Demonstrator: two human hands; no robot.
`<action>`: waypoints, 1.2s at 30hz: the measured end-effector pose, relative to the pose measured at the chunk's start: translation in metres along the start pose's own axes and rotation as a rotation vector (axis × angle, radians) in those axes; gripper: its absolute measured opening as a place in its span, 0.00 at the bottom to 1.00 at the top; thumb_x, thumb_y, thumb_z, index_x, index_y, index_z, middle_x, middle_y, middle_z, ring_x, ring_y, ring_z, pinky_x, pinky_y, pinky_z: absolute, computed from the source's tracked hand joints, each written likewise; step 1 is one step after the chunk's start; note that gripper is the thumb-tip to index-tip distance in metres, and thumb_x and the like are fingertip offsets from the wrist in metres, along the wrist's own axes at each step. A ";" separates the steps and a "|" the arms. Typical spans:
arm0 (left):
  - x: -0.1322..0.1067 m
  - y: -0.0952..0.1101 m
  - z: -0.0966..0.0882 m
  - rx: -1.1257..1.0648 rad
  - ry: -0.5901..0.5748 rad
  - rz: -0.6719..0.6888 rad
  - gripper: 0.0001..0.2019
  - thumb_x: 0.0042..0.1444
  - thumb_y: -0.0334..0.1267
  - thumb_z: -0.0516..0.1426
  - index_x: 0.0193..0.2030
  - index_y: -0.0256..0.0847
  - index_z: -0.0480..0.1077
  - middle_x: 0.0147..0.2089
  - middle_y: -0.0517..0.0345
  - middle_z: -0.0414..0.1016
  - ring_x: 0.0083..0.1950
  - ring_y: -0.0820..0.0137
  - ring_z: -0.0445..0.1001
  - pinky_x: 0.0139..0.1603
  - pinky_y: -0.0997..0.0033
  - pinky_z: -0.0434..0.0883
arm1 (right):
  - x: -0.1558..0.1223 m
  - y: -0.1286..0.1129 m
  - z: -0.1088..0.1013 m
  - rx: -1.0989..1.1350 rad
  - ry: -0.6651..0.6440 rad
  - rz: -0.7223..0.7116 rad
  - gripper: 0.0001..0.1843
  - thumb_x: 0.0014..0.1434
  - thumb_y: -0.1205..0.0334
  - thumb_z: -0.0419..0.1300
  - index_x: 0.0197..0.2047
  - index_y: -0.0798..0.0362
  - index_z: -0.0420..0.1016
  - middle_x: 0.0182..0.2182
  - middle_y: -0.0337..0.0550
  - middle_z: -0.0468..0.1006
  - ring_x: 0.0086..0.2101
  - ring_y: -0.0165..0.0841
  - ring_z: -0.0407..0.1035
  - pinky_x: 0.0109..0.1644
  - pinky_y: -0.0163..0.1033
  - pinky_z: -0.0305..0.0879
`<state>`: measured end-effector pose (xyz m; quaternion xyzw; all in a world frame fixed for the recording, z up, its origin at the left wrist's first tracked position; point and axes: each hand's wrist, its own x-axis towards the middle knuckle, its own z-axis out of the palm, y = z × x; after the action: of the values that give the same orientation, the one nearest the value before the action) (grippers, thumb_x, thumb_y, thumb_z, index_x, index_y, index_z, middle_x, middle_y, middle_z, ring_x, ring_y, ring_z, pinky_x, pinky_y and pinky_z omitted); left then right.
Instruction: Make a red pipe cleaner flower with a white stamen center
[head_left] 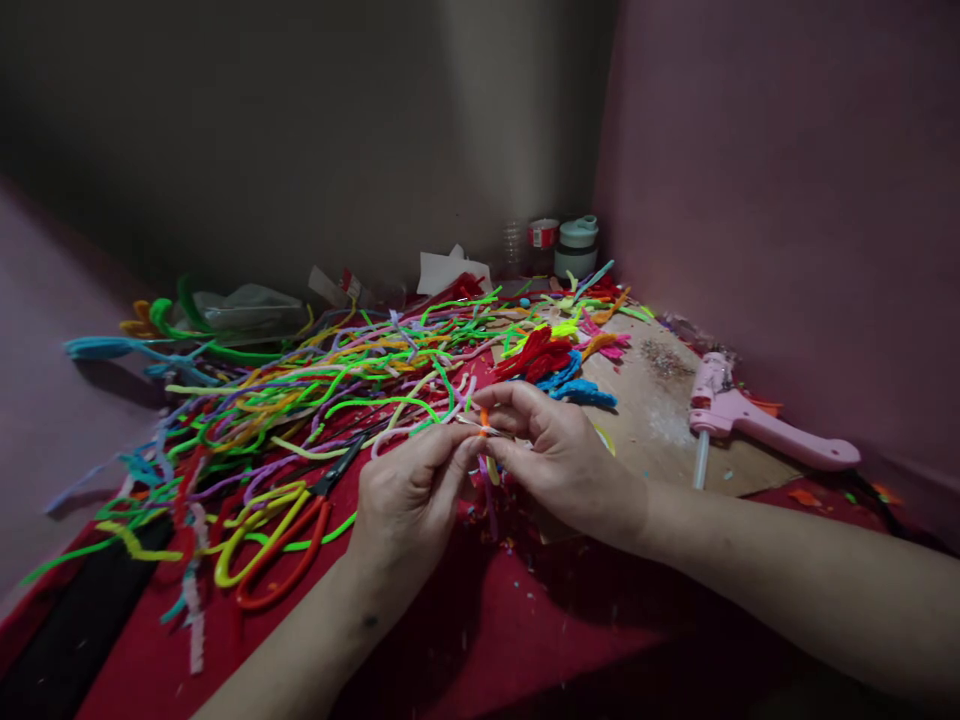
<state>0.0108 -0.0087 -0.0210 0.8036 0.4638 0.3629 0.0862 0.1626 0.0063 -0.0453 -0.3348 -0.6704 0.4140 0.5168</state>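
Note:
My left hand and my right hand meet over a red cloth, both pinched on a small orange pipe cleaner piece held between the fingertips. A thin pale strand runs from the pinch to the left. A purple strand hangs down below my fingers. Behind my hands spreads a big heap of pipe cleaners in green, yellow, purple and other colours.
Scissors with red-orange handles lie left of my left hand. A pink glue gun rests on a cardboard sheet at the right. Small pots stand in the far corner. Pink walls close in on the right and left.

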 end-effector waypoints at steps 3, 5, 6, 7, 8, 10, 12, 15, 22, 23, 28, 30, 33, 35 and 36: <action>0.000 0.001 -0.001 0.020 0.012 0.050 0.05 0.56 0.32 0.54 0.35 0.41 0.71 0.29 0.62 0.75 0.27 0.76 0.71 0.31 0.77 0.67 | -0.002 -0.002 -0.001 -0.159 -0.020 -0.023 0.18 0.58 0.69 0.53 0.52 0.54 0.63 0.41 0.46 0.76 0.42 0.33 0.73 0.44 0.38 0.69; 0.001 0.001 -0.001 0.052 0.023 0.120 0.05 0.56 0.30 0.54 0.36 0.40 0.71 0.32 0.59 0.75 0.31 0.74 0.72 0.34 0.76 0.67 | -0.004 -0.004 -0.001 -0.272 -0.011 -0.047 0.20 0.59 0.68 0.52 0.55 0.54 0.62 0.41 0.48 0.77 0.41 0.35 0.73 0.43 0.40 0.69; 0.001 0.000 -0.001 0.069 0.025 0.150 0.05 0.55 0.30 0.54 0.36 0.40 0.71 0.33 0.58 0.74 0.33 0.74 0.72 0.35 0.76 0.67 | -0.004 -0.005 -0.001 -0.325 -0.009 -0.063 0.21 0.60 0.68 0.51 0.57 0.55 0.61 0.42 0.49 0.77 0.41 0.37 0.73 0.44 0.41 0.69; 0.001 0.000 0.000 0.083 0.026 0.172 0.05 0.55 0.29 0.54 0.36 0.39 0.71 0.33 0.57 0.74 0.34 0.73 0.71 0.36 0.76 0.67 | -0.005 -0.006 -0.001 -0.374 -0.010 -0.087 0.23 0.60 0.68 0.50 0.59 0.56 0.59 0.44 0.51 0.76 0.43 0.38 0.72 0.45 0.43 0.69; 0.002 0.000 0.000 0.093 0.025 0.181 0.05 0.55 0.29 0.54 0.36 0.40 0.70 0.33 0.57 0.73 0.34 0.73 0.71 0.35 0.76 0.67 | -0.005 -0.006 -0.001 -0.419 -0.014 -0.112 0.24 0.60 0.68 0.50 0.61 0.58 0.56 0.47 0.54 0.75 0.44 0.39 0.72 0.47 0.44 0.68; 0.002 -0.001 0.001 0.101 0.017 0.185 0.05 0.56 0.29 0.54 0.36 0.40 0.70 0.33 0.58 0.72 0.34 0.74 0.71 0.34 0.77 0.67 | -0.006 -0.005 -0.001 -0.505 -0.029 -0.147 0.27 0.61 0.68 0.48 0.63 0.62 0.52 0.50 0.58 0.72 0.47 0.43 0.70 0.49 0.47 0.67; 0.002 -0.002 0.002 0.092 0.023 0.199 0.05 0.56 0.28 0.54 0.35 0.40 0.70 0.33 0.58 0.72 0.34 0.74 0.71 0.34 0.77 0.67 | -0.007 -0.004 -0.001 -0.569 -0.033 -0.178 0.29 0.61 0.69 0.47 0.65 0.65 0.48 0.52 0.61 0.70 0.49 0.44 0.68 0.50 0.49 0.67; 0.002 -0.002 0.003 0.074 0.032 0.215 0.04 0.56 0.28 0.54 0.35 0.39 0.70 0.33 0.57 0.71 0.34 0.74 0.70 0.35 0.77 0.67 | -0.007 -0.003 0.000 -0.570 -0.030 -0.215 0.31 0.61 0.72 0.45 0.66 0.67 0.42 0.56 0.61 0.66 0.53 0.42 0.64 0.54 0.49 0.65; 0.003 -0.001 0.002 -0.005 0.016 0.168 0.04 0.56 0.27 0.55 0.34 0.37 0.70 0.31 0.58 0.72 0.33 0.75 0.70 0.35 0.78 0.66 | -0.005 -0.005 -0.001 -0.273 -0.084 -0.153 0.34 0.62 0.73 0.44 0.68 0.58 0.34 0.58 0.52 0.64 0.58 0.32 0.59 0.60 0.44 0.58; 0.003 -0.002 0.002 -0.009 0.019 0.172 0.04 0.56 0.27 0.55 0.34 0.37 0.71 0.31 0.58 0.72 0.33 0.75 0.70 0.36 0.78 0.66 | -0.005 -0.005 -0.001 -0.246 -0.096 -0.128 0.34 0.62 0.72 0.44 0.68 0.58 0.34 0.56 0.52 0.67 0.56 0.33 0.62 0.59 0.44 0.61; 0.002 -0.004 0.001 0.077 0.006 0.228 0.04 0.56 0.28 0.55 0.32 0.35 0.70 0.28 0.59 0.69 0.29 0.76 0.68 0.32 0.78 0.65 | -0.005 -0.005 -0.001 -0.294 -0.136 -0.080 0.33 0.60 0.71 0.46 0.66 0.65 0.39 0.55 0.60 0.66 0.52 0.40 0.65 0.54 0.47 0.65; 0.001 -0.004 0.000 0.148 -0.010 0.261 0.05 0.56 0.30 0.55 0.30 0.35 0.70 0.26 0.59 0.66 0.27 0.76 0.65 0.28 0.77 0.63 | -0.005 -0.005 -0.001 -0.319 -0.180 -0.089 0.34 0.58 0.72 0.46 0.66 0.67 0.40 0.56 0.61 0.66 0.54 0.41 0.63 0.56 0.48 0.62; 0.000 -0.003 -0.002 0.240 -0.046 0.291 0.07 0.57 0.31 0.54 0.28 0.35 0.68 0.25 0.60 0.61 0.24 0.76 0.61 0.24 0.76 0.59 | -0.006 -0.005 -0.001 -0.342 -0.242 -0.071 0.36 0.57 0.73 0.46 0.67 0.65 0.38 0.53 0.59 0.69 0.56 0.42 0.61 0.57 0.51 0.60; 0.001 -0.003 -0.003 0.256 -0.075 0.283 0.08 0.57 0.31 0.53 0.27 0.36 0.67 0.25 0.61 0.59 0.24 0.76 0.59 0.24 0.76 0.58 | -0.006 -0.005 -0.001 -0.350 -0.259 -0.067 0.35 0.57 0.72 0.45 0.67 0.66 0.39 0.54 0.60 0.68 0.56 0.43 0.61 0.57 0.51 0.60; 0.001 -0.002 -0.004 0.248 -0.088 0.272 0.09 0.57 0.31 0.52 0.26 0.36 0.66 0.25 0.61 0.58 0.24 0.76 0.59 0.24 0.75 0.57 | -0.006 -0.004 -0.001 -0.350 -0.261 -0.074 0.35 0.57 0.72 0.45 0.66 0.67 0.40 0.55 0.61 0.66 0.56 0.43 0.60 0.58 0.51 0.60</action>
<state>0.0069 -0.0073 -0.0188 0.8785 0.3878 0.2756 -0.0433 0.1647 -0.0003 -0.0437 -0.3380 -0.8052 0.3118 0.3744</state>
